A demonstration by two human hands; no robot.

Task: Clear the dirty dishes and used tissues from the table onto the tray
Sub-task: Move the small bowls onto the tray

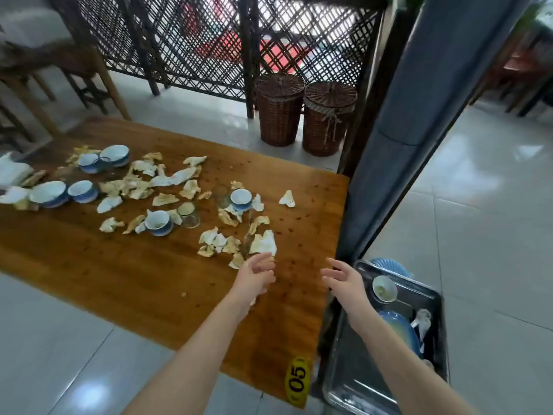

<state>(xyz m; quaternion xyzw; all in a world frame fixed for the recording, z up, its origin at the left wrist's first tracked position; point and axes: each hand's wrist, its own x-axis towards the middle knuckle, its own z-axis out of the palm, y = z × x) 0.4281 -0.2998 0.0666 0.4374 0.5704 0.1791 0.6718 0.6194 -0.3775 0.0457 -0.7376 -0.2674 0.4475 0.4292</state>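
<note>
Left hand [257, 274] loose and empty, right at crumpled stained white tissues [263, 244] on brown wooden tabletop [149, 280] | right hand [344, 280] spread, empty, beside steel tray [353, 375] | tissues look feather-light and soft, so pinch a bunch | blue-and-white ceramic bowls [157, 223] likely breakable, so grip the rims

Near strip: bare worktop [134, 283] from the near edge up to the tissues [221, 244]; wide passage.
Between hands: bare wood between left hand [254, 277] and right hand [344, 280].
Centre: tissues, bowls [158, 223] and a glass [188, 215] crowd together, some touching; gaps narrow.
Right edge: grey post [419, 115] rises just beside the far right corner, above the tray [350, 384].
Tray: near end bare metal; far end holds a small bowl [384, 289] and blue plate [401, 327].
Beyond the far edge: wicker baskets [279, 112] on the floor.
</note>
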